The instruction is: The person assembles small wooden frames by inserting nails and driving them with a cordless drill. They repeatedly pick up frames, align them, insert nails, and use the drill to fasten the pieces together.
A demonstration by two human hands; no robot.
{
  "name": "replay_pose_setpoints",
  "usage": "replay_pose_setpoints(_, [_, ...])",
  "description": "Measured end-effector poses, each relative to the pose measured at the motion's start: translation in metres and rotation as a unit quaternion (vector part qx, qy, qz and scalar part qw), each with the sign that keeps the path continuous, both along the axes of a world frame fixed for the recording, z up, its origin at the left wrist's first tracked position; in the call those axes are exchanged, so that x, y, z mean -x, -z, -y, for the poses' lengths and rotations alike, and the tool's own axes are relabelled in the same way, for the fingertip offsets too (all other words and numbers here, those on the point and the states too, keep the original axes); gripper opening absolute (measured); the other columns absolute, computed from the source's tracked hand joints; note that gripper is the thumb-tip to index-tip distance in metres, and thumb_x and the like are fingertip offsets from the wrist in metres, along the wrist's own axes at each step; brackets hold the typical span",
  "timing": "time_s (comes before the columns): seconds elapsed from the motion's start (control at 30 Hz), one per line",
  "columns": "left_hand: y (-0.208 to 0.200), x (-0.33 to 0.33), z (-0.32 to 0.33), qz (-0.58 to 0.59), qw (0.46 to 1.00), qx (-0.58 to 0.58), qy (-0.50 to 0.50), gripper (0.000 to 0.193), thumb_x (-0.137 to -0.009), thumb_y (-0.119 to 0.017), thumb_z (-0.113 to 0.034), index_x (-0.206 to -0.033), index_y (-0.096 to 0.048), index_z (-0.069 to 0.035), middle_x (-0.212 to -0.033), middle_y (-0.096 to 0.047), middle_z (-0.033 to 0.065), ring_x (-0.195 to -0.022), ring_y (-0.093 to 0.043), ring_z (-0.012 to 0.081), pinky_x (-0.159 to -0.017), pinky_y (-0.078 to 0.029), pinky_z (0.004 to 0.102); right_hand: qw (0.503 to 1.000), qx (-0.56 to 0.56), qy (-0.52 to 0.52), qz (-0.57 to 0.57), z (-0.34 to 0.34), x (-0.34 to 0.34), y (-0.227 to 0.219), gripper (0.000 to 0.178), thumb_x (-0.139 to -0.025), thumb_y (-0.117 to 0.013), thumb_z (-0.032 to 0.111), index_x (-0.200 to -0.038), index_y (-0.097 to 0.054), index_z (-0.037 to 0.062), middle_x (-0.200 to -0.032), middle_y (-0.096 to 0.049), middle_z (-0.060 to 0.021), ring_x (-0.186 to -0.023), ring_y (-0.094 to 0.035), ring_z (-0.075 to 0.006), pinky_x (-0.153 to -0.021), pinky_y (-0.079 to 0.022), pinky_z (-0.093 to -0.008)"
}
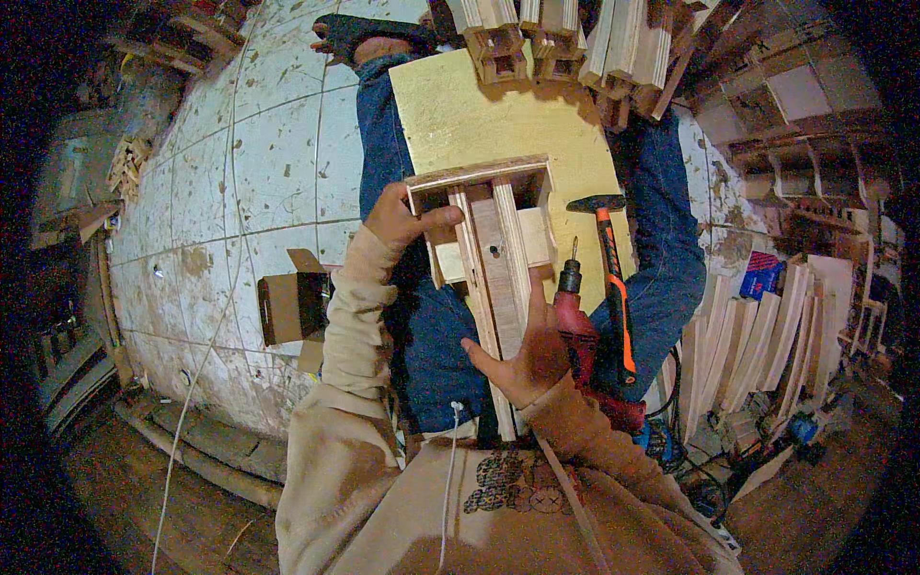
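A wooden frame of plywood strips, with a crosspiece at its far end and two long rails running toward my body, lies tilted over a yellow board on my lap. My left hand grips its far left corner, thumb laid over the left rail. My right hand lies across the near part of the rails, thumb and index finger spread apart; its other fingers are partly hidden. Right of the frame lies a red power drill, bit pointing away from me. A hammer with an orange and black handle lies beside the drill.
Stacks of similar wooden pieces stand beyond the board. An open cardboard box sits on the tiled floor to the left. Several wooden strips and a blue and red box are at right. A cable crosses the floor.
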State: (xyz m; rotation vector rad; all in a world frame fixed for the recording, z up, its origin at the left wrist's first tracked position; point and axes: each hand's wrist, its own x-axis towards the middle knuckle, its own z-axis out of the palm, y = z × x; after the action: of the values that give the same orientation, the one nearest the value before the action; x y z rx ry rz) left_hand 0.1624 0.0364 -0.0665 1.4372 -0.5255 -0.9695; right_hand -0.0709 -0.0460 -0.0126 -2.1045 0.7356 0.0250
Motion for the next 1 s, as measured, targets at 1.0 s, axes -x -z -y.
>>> replay_pose_setpoints(1.0, [-0.018, 0.024, 0.008, -0.048, 0.998, 0.035, -0.032, 0.040, -0.073, -0.078, -0.014, -0.106, -0.061, 0.001, -0.092, -0.067, 0.0074, -0.081, -0.065, 0.0156, -0.074, -0.053, 0.0300, 0.999, 0.042, 0.000, 0.028, -0.008, 0.014, 0.006, 0.110, -0.067, -0.083, 0.029, -0.143, -0.011, -0.0057, -0.129, -0.040, -0.0330, -0.120, -0.045, -0.0447, -0.101, -0.039, -0.0455])
